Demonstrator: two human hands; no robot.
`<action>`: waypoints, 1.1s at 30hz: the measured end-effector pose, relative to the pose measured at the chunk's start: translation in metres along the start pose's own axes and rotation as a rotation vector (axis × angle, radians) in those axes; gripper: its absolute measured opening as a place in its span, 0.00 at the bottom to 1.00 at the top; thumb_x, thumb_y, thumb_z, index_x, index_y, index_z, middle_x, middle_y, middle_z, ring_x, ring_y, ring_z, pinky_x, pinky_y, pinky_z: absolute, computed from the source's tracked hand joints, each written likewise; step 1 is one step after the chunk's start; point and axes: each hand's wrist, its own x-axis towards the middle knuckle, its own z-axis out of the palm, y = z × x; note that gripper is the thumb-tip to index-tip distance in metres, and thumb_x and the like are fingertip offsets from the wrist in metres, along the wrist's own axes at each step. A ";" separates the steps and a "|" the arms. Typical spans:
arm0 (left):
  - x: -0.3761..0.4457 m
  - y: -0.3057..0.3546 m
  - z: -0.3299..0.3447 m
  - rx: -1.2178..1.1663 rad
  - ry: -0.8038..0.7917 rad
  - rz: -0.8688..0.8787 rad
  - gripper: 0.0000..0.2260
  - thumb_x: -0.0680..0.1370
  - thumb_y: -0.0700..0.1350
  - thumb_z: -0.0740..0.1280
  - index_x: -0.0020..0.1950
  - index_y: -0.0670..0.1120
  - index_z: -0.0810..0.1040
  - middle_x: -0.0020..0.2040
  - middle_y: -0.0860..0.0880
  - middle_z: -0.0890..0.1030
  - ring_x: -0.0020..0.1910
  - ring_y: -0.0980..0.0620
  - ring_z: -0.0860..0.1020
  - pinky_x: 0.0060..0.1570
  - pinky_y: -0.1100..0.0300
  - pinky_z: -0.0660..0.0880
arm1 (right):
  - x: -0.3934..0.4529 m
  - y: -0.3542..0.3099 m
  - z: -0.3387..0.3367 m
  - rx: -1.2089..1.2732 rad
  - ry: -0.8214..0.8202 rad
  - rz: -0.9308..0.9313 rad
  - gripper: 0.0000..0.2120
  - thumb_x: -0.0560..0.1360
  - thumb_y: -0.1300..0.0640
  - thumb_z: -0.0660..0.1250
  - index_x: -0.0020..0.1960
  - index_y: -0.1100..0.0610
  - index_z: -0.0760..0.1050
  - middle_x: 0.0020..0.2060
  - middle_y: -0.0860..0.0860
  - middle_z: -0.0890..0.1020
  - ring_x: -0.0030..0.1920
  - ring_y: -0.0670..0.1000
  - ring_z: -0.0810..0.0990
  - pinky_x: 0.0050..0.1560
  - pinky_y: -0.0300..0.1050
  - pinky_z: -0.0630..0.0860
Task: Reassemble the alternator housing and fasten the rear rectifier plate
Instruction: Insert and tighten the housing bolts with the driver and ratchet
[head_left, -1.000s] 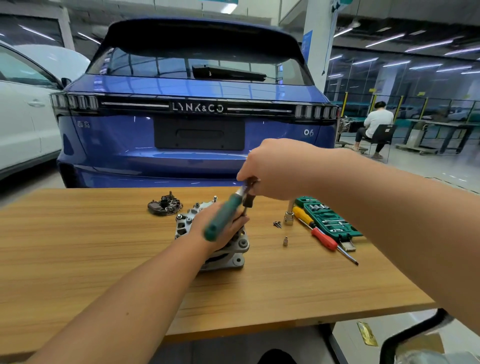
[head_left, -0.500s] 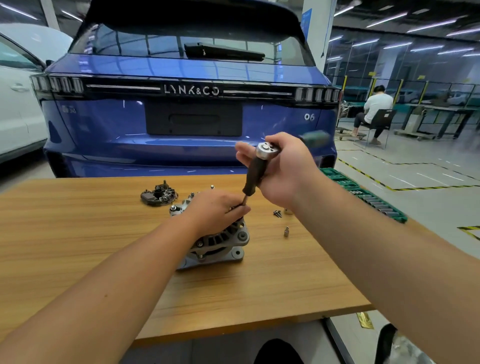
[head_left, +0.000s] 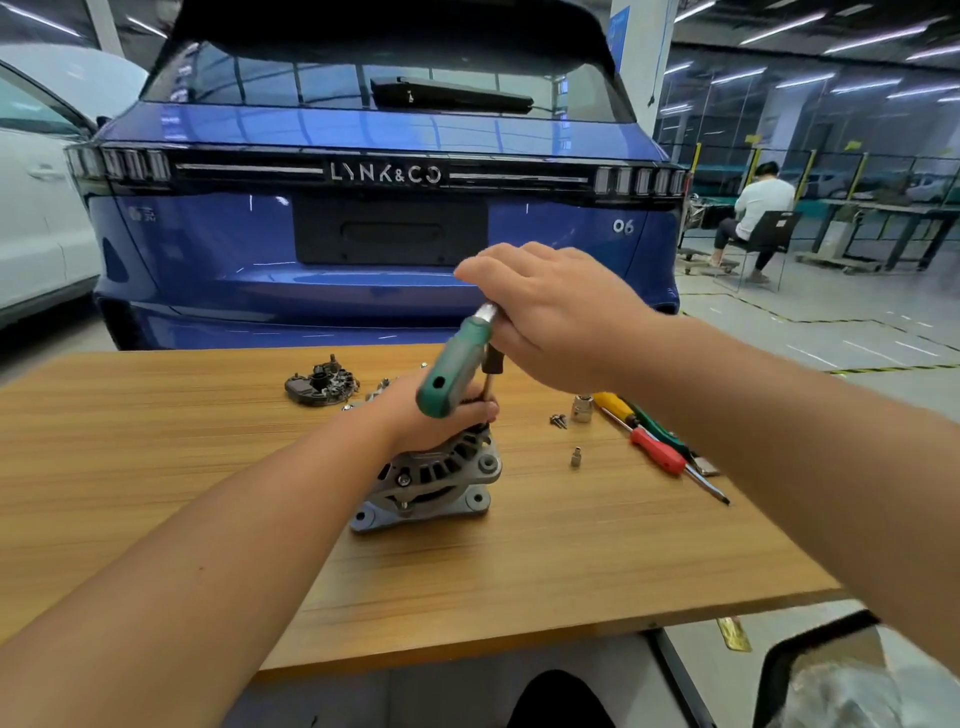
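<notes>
Green ratchet handle (head_left: 457, 371) swung leftward; right hand (head_left: 558, 317) grips head, left hand (head_left: 441, 415) grips alternator (head_left: 436, 478); wooden table (head_left: 156, 467).

One alternator (head_left: 431, 475); one rectifier plate (head_left: 321, 385); two hands (head_left: 550, 317).

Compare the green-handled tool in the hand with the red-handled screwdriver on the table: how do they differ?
The green-handled tool is gripped by the right hand above the alternator; the red-handled screwdriver lies flat on the table, untouched. The green handle slants steeply; the red one rests level. Both have coloured handles and metal shafts.
</notes>
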 end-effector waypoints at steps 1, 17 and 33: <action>-0.001 0.002 -0.001 0.004 0.003 0.006 0.18 0.77 0.67 0.60 0.52 0.56 0.80 0.45 0.56 0.83 0.45 0.56 0.81 0.51 0.48 0.80 | 0.001 0.003 -0.007 -0.007 -0.070 -0.018 0.26 0.81 0.46 0.49 0.76 0.52 0.63 0.73 0.50 0.69 0.64 0.56 0.73 0.60 0.53 0.69; -0.008 0.019 -0.011 0.089 -0.077 -0.029 0.11 0.84 0.56 0.60 0.56 0.55 0.80 0.54 0.54 0.83 0.54 0.53 0.79 0.60 0.48 0.75 | 0.045 -0.013 -0.021 0.915 -0.278 0.719 0.12 0.82 0.49 0.64 0.55 0.57 0.78 0.42 0.53 0.88 0.48 0.53 0.87 0.57 0.50 0.80; -0.001 0.017 -0.004 0.137 -0.034 0.007 0.09 0.84 0.56 0.61 0.45 0.58 0.75 0.42 0.59 0.78 0.41 0.58 0.76 0.41 0.59 0.72 | -0.005 -0.020 0.049 0.506 0.636 0.138 0.12 0.80 0.66 0.66 0.62 0.62 0.82 0.68 0.60 0.77 0.67 0.61 0.76 0.66 0.54 0.74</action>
